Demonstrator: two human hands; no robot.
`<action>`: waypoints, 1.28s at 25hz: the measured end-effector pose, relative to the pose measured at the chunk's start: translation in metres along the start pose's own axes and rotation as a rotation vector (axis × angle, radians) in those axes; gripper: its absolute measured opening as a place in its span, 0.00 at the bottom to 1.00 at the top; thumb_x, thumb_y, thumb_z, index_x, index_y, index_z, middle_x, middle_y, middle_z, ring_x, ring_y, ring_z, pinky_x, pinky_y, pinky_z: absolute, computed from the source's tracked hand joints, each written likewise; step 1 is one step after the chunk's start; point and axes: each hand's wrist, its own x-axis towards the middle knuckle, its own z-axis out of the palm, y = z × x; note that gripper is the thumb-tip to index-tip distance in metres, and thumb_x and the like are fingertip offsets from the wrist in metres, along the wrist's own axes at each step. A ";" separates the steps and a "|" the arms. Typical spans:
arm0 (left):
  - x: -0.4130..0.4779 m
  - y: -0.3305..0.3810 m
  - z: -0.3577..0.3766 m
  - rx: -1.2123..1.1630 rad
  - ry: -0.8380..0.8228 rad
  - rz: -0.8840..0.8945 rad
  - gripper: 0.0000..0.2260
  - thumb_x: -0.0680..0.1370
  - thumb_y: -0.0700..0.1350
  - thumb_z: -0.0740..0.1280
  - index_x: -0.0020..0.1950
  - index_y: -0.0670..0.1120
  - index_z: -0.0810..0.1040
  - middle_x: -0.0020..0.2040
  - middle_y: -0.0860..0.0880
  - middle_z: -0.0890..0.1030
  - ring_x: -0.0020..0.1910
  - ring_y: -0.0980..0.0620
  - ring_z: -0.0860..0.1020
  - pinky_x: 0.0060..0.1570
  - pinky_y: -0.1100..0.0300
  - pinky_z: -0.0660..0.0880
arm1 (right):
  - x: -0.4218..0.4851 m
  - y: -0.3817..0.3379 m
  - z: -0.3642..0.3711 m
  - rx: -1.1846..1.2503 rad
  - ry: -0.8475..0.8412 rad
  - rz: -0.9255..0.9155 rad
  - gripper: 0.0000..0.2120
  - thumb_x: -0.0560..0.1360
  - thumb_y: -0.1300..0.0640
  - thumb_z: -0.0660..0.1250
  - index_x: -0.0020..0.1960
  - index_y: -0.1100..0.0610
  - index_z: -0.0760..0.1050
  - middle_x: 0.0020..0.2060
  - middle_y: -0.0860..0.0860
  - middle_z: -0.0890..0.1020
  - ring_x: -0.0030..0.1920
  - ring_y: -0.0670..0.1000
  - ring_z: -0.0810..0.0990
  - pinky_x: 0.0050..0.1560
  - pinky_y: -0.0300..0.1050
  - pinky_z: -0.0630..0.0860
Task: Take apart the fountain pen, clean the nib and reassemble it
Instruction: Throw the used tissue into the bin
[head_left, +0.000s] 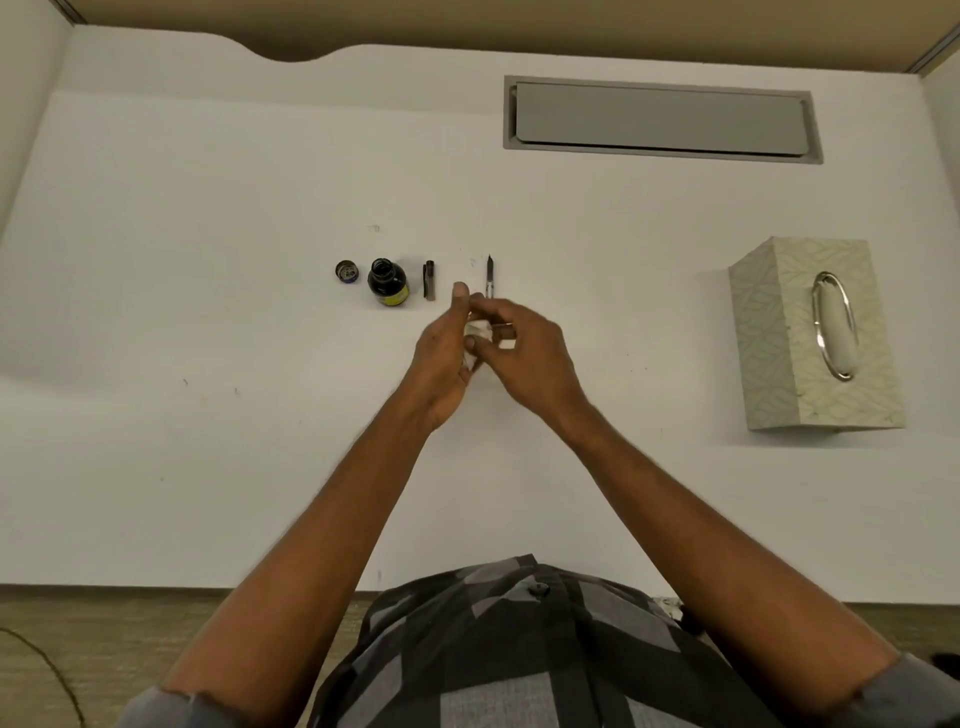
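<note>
My left hand (445, 358) holds a crumpled white tissue (477, 329) above the middle of the white desk (208, 441). My right hand (524, 353) meets it, and its fingers pinch a thin dark pen piece (503, 325) whose end goes into the tissue. Just beyond the hands a slim dark pen part with a pointed tip (489, 275) lies on the desk, pointing away from me. To its left lies a short dark pen cap (428, 280). An open ink bottle (387, 283) stands further left, with its lid (346, 272) beside it.
A patterned tissue box (810, 332) with an oval metal-rimmed opening stands at the right. A grey cable hatch (662, 119) is set into the desk at the back right. The desk's near edge runs just in front of my torso.
</note>
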 end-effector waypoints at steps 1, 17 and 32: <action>-0.013 0.002 0.000 -0.149 -0.101 -0.080 0.26 0.82 0.61 0.60 0.60 0.38 0.79 0.54 0.43 0.85 0.54 0.50 0.84 0.52 0.60 0.81 | -0.014 -0.002 0.001 -0.014 0.010 -0.031 0.15 0.77 0.61 0.73 0.62 0.53 0.82 0.53 0.48 0.86 0.51 0.45 0.82 0.51 0.27 0.74; -0.138 -0.079 0.046 0.577 -0.439 -0.042 0.13 0.77 0.48 0.73 0.56 0.40 0.86 0.50 0.44 0.88 0.48 0.51 0.85 0.53 0.59 0.82 | -0.230 0.039 -0.058 0.224 0.480 0.164 0.13 0.77 0.63 0.74 0.60 0.54 0.83 0.54 0.47 0.86 0.54 0.46 0.85 0.57 0.42 0.82; -0.254 -0.328 0.159 0.810 -0.592 -0.498 0.09 0.76 0.41 0.74 0.53 0.37 0.85 0.39 0.45 0.85 0.33 0.58 0.79 0.35 0.70 0.78 | -0.500 0.209 -0.093 0.611 0.915 0.415 0.13 0.74 0.64 0.77 0.56 0.56 0.85 0.52 0.50 0.88 0.56 0.49 0.86 0.61 0.49 0.83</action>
